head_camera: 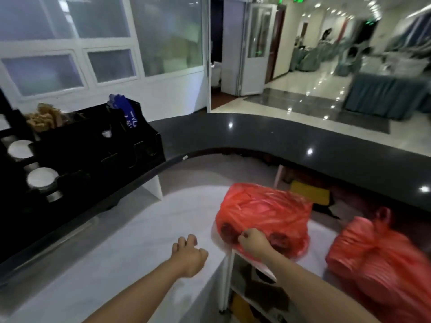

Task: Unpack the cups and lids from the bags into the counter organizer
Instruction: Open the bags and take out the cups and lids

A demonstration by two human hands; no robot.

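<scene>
- Head cam, looking down over my two bare arms at a white worktop w/ a dark curved counter wrapping round the far side.
- R hand: fingers curled, pinching the near edge of a red plastic bag. That bag sits on the white worktop right at its corner, part hanging over the edge. Two dark round shapes show through the plastic just beside my knuckles, one on each side; can't tell if they're cups or lids.
- L hand: loosely curled, holding nothing, over the white worktop just left of the bag, not touching it.
- 2nd red bag lies to the right, near the first but apart from it. Ribbed rings show through it, like stacked rims. Blurry, so can't say more.
- Black organizer stands on the dark counter at far left, well apart from both bags.
- White lids lie in its round slots at the left end: one further back, another nearer me.
- Brown paper stuff fills a back compartment; a blue packet sticks up from another, further right.
- Open shelves below the worktop corner, contents too dim to name.
</scene>
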